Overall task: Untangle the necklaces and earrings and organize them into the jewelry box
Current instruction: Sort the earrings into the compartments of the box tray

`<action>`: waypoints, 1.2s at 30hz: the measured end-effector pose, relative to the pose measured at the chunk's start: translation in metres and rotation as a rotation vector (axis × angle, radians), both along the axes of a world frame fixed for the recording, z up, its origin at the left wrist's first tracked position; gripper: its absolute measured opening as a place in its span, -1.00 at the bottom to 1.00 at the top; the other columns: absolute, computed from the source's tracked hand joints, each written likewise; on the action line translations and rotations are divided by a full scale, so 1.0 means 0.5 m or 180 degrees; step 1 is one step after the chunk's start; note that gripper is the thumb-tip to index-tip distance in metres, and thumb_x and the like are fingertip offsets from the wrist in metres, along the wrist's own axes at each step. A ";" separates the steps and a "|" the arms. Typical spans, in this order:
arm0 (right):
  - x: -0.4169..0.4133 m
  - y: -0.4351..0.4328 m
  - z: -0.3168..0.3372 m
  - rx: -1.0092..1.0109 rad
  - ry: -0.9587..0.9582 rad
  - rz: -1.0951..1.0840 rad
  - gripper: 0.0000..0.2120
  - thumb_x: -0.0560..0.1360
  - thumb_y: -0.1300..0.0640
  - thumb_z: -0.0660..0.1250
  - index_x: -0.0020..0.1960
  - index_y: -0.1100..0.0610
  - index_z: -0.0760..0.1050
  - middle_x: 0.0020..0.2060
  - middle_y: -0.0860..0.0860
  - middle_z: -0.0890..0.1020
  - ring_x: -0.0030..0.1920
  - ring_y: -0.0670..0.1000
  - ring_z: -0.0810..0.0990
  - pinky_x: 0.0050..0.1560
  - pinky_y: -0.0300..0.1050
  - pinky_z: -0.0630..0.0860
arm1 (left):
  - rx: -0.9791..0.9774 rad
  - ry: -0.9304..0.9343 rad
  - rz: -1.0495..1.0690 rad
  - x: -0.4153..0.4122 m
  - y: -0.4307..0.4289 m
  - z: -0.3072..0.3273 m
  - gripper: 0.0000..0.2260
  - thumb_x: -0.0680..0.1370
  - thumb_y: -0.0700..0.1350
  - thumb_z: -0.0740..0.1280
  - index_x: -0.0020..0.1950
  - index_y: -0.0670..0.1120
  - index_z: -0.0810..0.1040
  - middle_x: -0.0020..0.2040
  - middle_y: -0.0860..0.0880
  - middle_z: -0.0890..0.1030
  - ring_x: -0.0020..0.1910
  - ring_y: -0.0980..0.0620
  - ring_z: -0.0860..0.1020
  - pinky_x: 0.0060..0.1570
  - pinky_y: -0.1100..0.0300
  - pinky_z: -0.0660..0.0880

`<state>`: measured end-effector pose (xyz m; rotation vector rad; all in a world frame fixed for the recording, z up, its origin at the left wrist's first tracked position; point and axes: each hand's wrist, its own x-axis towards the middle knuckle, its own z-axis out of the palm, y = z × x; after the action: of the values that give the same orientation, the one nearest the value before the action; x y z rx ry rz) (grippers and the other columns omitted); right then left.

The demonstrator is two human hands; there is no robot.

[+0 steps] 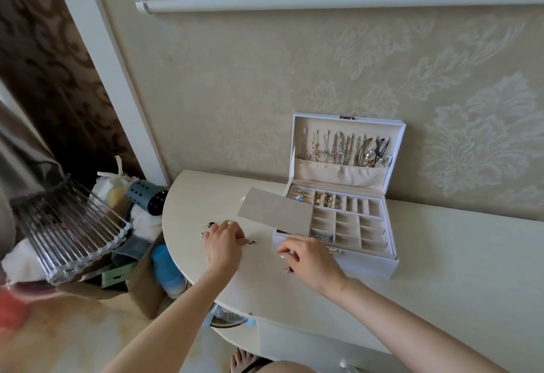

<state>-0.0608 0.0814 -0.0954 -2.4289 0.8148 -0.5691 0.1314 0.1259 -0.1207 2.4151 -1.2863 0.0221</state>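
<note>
On the cream table point(441, 255), beside the open jewelry box point(365, 268), the left hand point(222, 244) pinches a small dark earring point(250, 242); whether the curled right hand point(312, 259) grasps anything, I cannot tell.

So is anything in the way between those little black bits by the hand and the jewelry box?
Partly. A beige flat panel lies across the left side of the jewelry box tray, covering those compartments. The right hand also sits between the small dark pieces and the box. The tray's right compartments are uncovered.
</note>
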 end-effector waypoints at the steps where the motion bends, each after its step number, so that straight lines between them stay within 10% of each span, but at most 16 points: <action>1: 0.004 -0.002 0.001 0.0014 -0.0090 -0.0030 -0.81 0.53 0.25 0.25 0.07 0.15 0.58 0.01 0.01 0.61 -0.11 -0.04 0.61 -0.05 -0.17 0.54 | -0.0230 0.0038 -0.0022 -0.010 0.009 0.004 -0.87 0.49 0.00 0.36 -0.09 -0.04 0.58 -0.03 0.04 0.60 0.03 -0.02 0.43 -0.05 0.18 0.22; 7: 0.019 0.003 0.004 0.0031 -0.0015 0.0141 -0.58 0.48 0.22 0.35 0.31 0.03 0.41 0.12 -0.06 0.52 -0.12 -0.12 0.54 -0.07 -0.37 0.46 | -0.0862 0.1801 -0.0370 -0.078 0.062 0.033 -0.91 0.41 -0.05 0.46 -0.26 0.02 0.58 -0.29 0.11 0.62 -0.30 0.10 0.47 -0.26 0.18 0.31; 14: 0.019 0.006 0.013 0.0358 -0.0401 0.0127 -0.83 0.46 0.33 0.34 0.02 0.18 0.58 -0.18 -0.07 0.58 -0.25 -0.18 0.55 -0.18 -0.34 0.46 | -0.1176 0.2741 -0.0568 -0.108 0.077 0.059 -0.84 0.40 -0.16 0.48 -0.22 -0.20 0.53 -0.43 0.10 0.55 -0.44 0.21 0.44 -0.40 0.41 0.30; 22: 0.014 0.009 0.021 0.0386 -0.0405 -0.0080 -0.85 0.47 0.28 0.33 0.01 0.13 0.60 -0.24 -0.18 0.51 -0.29 -0.19 0.48 -0.21 -0.14 0.58 | -0.0854 0.0417 0.0884 0.062 0.032 0.037 -0.87 0.55 -0.10 0.29 0.09 -0.05 0.50 0.02 -0.04 0.59 -0.01 -0.03 0.47 -0.07 0.13 0.38; 29: 0.014 0.008 0.022 0.0428 -0.0426 -0.0163 -0.87 0.46 0.22 0.34 -0.01 0.09 0.58 -0.29 -0.25 0.50 -0.28 -0.07 0.54 -0.24 -0.06 0.59 | 0.0547 -0.0076 0.0561 0.137 -0.032 0.016 -0.73 0.51 0.03 0.33 0.20 0.03 0.50 0.19 -0.06 0.51 0.20 -0.09 0.37 0.15 0.07 0.29; 36: 0.005 0.006 0.030 0.0805 -0.0581 -0.0351 -0.90 0.45 0.27 0.38 -0.06 0.13 0.58 -0.24 -0.09 0.57 -0.34 -0.07 0.52 -0.36 -0.11 0.61 | 0.0508 -0.0324 0.0542 0.132 -0.041 0.009 -0.86 0.51 -0.02 0.35 0.03 -0.03 0.54 -0.01 -0.04 0.57 0.02 -0.05 0.42 0.02 0.11 0.28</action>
<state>-0.0584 0.0844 -0.0806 -2.0802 0.8894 -0.6747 0.1972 0.1055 -0.1162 2.6861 -1.1604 0.0949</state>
